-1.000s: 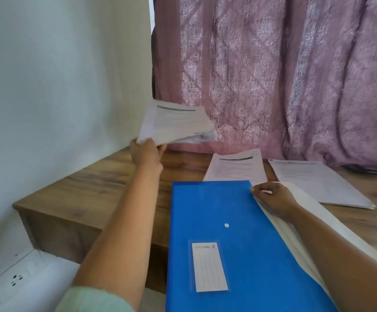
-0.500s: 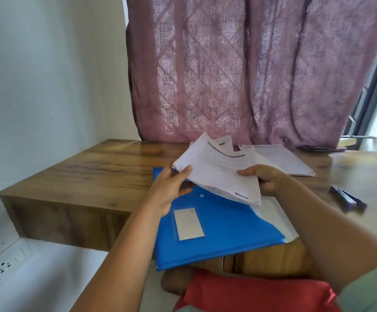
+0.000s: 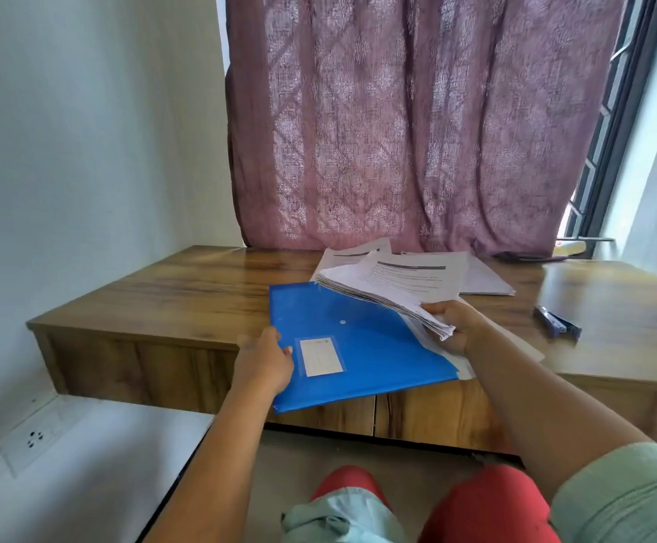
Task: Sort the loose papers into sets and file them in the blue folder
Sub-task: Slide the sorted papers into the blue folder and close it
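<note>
A blue folder with a white snap button and a label pocket lies on the wooden desk, its near end overhanging the front edge. My left hand grips the folder's left edge. My right hand holds a thick stack of printed papers by its near corner, lifted just above the folder's right side. White sheets lie under my right hand beside the folder. Two more paper sets lie behind: one at the back centre, another to its right.
A dark blue stapler lies on the desk at the right. A mauve curtain hangs behind the desk, with a window frame to its right. A white wall closes the left side, with a socket low down.
The paper stack passed from my left hand to my right hand and now hangs over the folder's right side. My left hand dropped to the folder's left edge. The camera pulled back.
</note>
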Available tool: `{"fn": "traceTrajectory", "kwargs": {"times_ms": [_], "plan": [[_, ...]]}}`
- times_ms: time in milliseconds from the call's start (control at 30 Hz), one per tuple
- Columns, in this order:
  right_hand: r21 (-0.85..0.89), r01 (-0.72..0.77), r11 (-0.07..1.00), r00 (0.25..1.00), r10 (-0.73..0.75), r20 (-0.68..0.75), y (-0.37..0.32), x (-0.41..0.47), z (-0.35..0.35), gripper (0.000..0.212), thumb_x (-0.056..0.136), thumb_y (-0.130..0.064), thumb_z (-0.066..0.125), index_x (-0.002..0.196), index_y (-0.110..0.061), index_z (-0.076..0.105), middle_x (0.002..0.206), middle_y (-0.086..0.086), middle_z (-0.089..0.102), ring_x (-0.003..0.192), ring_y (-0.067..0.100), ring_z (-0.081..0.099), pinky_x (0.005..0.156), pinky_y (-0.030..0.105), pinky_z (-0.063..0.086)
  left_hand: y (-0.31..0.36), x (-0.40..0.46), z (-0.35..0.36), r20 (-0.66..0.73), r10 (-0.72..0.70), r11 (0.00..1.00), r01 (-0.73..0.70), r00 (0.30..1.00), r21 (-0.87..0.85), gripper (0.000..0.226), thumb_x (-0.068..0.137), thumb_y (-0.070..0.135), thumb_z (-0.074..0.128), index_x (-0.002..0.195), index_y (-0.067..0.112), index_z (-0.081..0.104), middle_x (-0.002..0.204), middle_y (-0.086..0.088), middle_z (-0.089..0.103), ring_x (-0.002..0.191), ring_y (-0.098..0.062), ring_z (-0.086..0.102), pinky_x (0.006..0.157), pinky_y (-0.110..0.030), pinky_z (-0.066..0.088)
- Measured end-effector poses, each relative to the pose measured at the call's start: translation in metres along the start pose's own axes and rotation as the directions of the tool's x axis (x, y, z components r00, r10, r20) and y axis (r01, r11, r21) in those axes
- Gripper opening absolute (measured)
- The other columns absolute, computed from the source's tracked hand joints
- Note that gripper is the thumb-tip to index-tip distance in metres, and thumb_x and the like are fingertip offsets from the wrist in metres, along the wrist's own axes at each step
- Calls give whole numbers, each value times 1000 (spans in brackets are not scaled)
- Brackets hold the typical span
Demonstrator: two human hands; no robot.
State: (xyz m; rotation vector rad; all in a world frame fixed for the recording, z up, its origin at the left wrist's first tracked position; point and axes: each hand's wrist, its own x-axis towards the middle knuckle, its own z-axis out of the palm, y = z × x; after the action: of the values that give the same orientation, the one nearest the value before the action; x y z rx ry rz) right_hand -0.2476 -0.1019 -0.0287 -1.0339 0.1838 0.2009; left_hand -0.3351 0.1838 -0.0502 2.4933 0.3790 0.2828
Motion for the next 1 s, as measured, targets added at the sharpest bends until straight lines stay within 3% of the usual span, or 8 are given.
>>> {"fn": "traceTrajectory", "kwargs": {"times_ms": [167, 300, 467, 600, 767, 833, 900, 1000], "plan": [[1, -3, 1000, 1000, 3, -22, 0, -1, -2, 52, 91, 6, 52, 139, -13, 45, 128, 21, 60, 80, 31, 74, 60, 35, 61, 0, 4, -4, 190, -27, 992, 50, 981, -115, 57, 100, 34, 49, 149, 18, 24, 142, -12, 47, 120, -29, 53, 94, -36, 46], [-117, -4, 993, 1000, 4, -2, -4, -8, 2, 40, 94, 2, 52, 130, -14, 48, 114, 19, 64, 79, 28, 72, 54, 32, 59, 5, 13, -18, 127, -8, 975, 36, 992, -220, 53, 99, 30, 54, 146, 21, 31, 141, -10, 48, 114, -28, 55, 89, -33, 47], [-137, 28, 990, 999, -30, -13, -12, 2, 8, 44, 95, 1, 52, 137, -10, 46, 110, 18, 64, 81, 27, 69, 48, 30, 56, 9, 36, -49, 110, 33, 960, -1, 993, -282, 43, 100, 21, 53, 140, 15, 38, 138, -15, 46, 101, -27, 54, 84, -34, 46], [-157, 55, 986, 998, -59, -21, -19, 15, 14, 39, 96, 2, 48, 134, -2, 45, 101, 17, 63, 53, 20, 69, 40, 25, 51, 5, 71, -87, 62, 171, 985, -171, 983, -14, 53, 98, 18, 56, 145, 10, 35, 146, -15, 43, 126, -32, 47, 98, -32, 37], [-279, 59, 959, 995, -79, -60, -20, 51, 33, 39, 98, 3, 44, 137, 10, 41, 120, 18, 56, 73, 29, 55, 46, 35, 52, 6, 110, -88, -8, 154, 874, -132, 988, 468, 56, 99, 21, 51, 150, 13, 28, 147, -20, 41, 131, -35, 44, 106, -40, 37], [-271, 33, 962, 997, -50, -57, -12, 61, 39, 41, 98, 1, 46, 138, 9, 40, 111, 16, 57, 74, 29, 55, 56, 39, 50, 21, 115, -65, 46, 220, 847, -214, 975, 486, 56, 97, 32, 54, 146, 16, 32, 146, -19, 40, 130, -36, 44, 105, -44, 40], [-215, 7, 977, 999, -16, -40, 0, 68, 38, 45, 94, 2, 50, 139, 5, 42, 119, 16, 58, 86, 33, 60, 70, 43, 53, 38, 112, -39, 154, 257, 853, -299, 954, 428, 63, 92, 51, 55, 145, 21, 38, 144, -14, 45, 127, -34, 47, 103, -44, 42], [-112, -1, 994, 999, -4, -50, 10, 74, 28, 48, 91, 6, 53, 138, -1, 44, 128, 19, 60, 104, 34, 63, 62, 38, 60, 46, 109, -7, 337, 159, 851, -302, 928, 430, 83, 81, 72, 55, 144, 19, 43, 144, -9, 48, 126, -29, 50, 103, -41, 42]]}}
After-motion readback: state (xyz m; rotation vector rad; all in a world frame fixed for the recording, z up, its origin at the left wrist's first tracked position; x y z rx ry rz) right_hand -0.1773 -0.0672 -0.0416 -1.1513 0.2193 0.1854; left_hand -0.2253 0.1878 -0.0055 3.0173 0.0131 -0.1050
